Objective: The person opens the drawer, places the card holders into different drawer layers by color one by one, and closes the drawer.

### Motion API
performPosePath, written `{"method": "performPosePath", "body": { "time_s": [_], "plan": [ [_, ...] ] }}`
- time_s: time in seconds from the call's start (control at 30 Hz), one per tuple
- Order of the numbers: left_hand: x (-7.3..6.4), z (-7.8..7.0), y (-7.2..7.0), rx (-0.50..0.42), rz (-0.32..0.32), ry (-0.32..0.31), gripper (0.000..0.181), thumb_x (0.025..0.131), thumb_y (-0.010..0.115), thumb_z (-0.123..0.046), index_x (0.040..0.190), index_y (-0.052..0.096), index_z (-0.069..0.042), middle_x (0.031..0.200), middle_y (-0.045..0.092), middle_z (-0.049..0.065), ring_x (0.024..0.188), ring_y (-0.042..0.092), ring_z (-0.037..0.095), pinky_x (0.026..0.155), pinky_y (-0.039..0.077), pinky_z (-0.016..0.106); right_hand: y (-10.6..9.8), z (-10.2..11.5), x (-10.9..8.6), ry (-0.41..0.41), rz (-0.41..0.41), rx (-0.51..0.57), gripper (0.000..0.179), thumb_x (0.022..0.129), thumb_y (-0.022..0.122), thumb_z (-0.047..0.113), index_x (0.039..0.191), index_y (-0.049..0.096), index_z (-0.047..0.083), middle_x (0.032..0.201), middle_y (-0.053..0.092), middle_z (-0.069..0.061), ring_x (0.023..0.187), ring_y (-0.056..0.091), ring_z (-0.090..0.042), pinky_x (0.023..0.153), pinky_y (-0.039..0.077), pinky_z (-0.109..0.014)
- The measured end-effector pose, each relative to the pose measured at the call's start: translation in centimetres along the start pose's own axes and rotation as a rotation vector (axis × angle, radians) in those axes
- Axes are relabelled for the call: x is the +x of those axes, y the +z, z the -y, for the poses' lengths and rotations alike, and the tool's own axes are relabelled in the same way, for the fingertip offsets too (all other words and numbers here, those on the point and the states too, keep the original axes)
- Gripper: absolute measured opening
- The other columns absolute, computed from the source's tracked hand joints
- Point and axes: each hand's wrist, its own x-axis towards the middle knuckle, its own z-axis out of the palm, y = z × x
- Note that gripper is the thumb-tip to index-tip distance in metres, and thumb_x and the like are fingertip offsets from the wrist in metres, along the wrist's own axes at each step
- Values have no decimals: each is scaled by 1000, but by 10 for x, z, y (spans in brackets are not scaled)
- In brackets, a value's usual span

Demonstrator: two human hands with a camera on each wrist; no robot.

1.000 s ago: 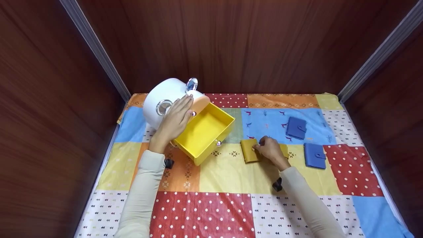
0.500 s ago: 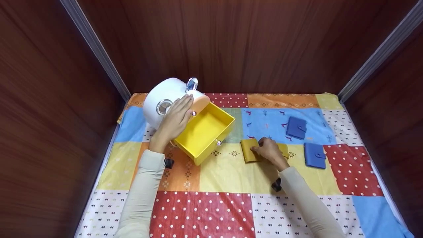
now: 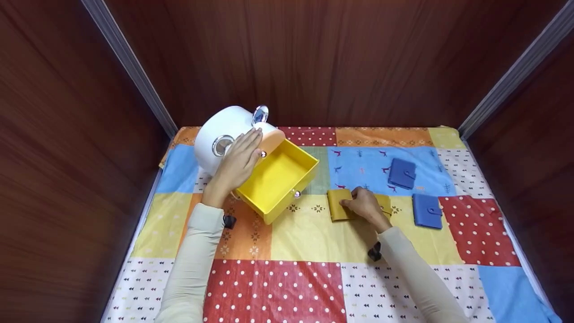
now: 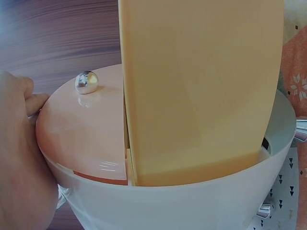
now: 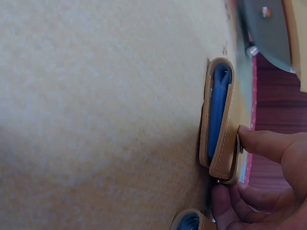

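Observation:
My left hand [image 3: 237, 159] rests with straight fingers on a rounded white box [image 3: 228, 119] with a pale orange front. From this box a yellow drawer [image 3: 280, 172] is pulled out, and its inside shows bare. My right hand [image 3: 367, 204] pinches a yellow snap-tab card wallet [image 3: 338, 211] lying on the cloth. In the right wrist view, the thumb presses on the tab of the wallet [image 5: 221, 120], the other fingers curl at its edge, and blue sleeves show inside. A second yellow wallet [image 3: 385, 206] lies just right, partly hidden by that hand.
Two blue snap-tab wallets [image 3: 402, 174] [image 3: 427, 211] lie to the right of my right hand. A patchwork cloth [image 3: 278, 291] covers the table. Dark wood panels [image 3: 296, 63] stand behind and at both sides.
My right hand has shifted very slightly on the yellow wallet, its thumb a little lower and to the left. My left hand, the box and the drawer stay as they were.

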Motion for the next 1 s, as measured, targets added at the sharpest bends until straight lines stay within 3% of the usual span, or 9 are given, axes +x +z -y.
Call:
{"method": "performPosePath", "body": {
  "time_s": [0.13, 0.37, 0.73, 1.0],
  "plan": [
    [0, 0, 0, 2, -3, 1, 55, 117, 35, -32, 168, 31, -11, 177, 28, 1, 167, 21, 24, 139, 10, 42, 2, 1, 1, 4, 0, 42, 44, 95, 81, 31, 102, 49, 2, 88, 48, -8, 79, 47, -23, 69, 38, -33],
    [0, 1, 1, 7, 11, -9, 55, 117, 34, -34, 168, 29, -13, 178, 25, 0, 167, 20, 23, 139, 10, 42, 3, 2, 1, 24, 36, 111, 45, 97, 75, 30, 112, 44, 1, 95, 46, -10, 86, 48, -24, 74, 39, -35],
    [0, 1, 1, 0, -10, 4, 55, 117, 35, -33, 168, 31, -12, 177, 28, 1, 166, 22, 23, 139, 11, 42, -3, 4, 2, 62, 65, 267, 47, 103, 67, 21, 139, 53, -6, 122, 63, -22, 104, 59, -28, 89, 48, -36],
    [-1, 1, 2, 4, -18, 7, 55, 117, 35, -34, 167, 32, -12, 177, 29, 1, 166, 22, 24, 139, 11, 42, -6, 6, 4, 72, 9, 319, 40, 99, 69, 16, 132, 65, -5, 121, 69, -21, 103, 62, -23, 83, 51, -23]
  ]
}}
